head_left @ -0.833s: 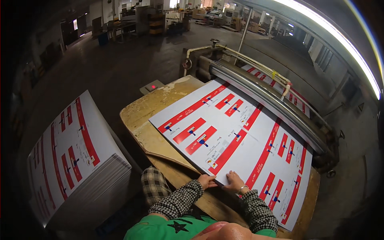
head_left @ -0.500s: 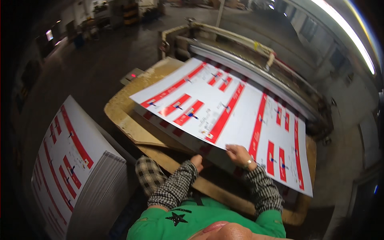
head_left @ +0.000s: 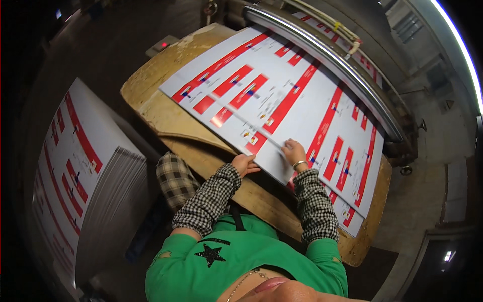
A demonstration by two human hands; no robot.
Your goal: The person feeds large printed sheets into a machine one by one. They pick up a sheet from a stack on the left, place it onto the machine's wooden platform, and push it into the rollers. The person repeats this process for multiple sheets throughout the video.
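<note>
Two large white printed sheets with red bands lie overlapped on a worn wooden board. The upper sheet (head_left: 314, 118) runs under a metal roller (head_left: 327, 63); the lower sheet (head_left: 234, 130) shows as a strip along the near edge. My left hand (head_left: 244, 164) is closed on the lower sheet's near edge, its thumb near the rim. My right hand (head_left: 295, 154), with a bracelet at the wrist, is closed at the upper sheet's near edge, fingertips on the paper. What lies under its fingers is partly hidden.
A thick stack of similar printed sheets (head_left: 70, 166) stands at the left. The wooden board (head_left: 151, 108) has a curved edge close to my body. A small box with a red light (head_left: 163, 45) sits at the board's far left. Behind the roller is a machine frame with a hose (head_left: 354, 48).
The upper sheet has moved further under the roller and now lies lower over another sheet. My left hand has come up and taken the lower sheet's edge. My view has shifted closer.
</note>
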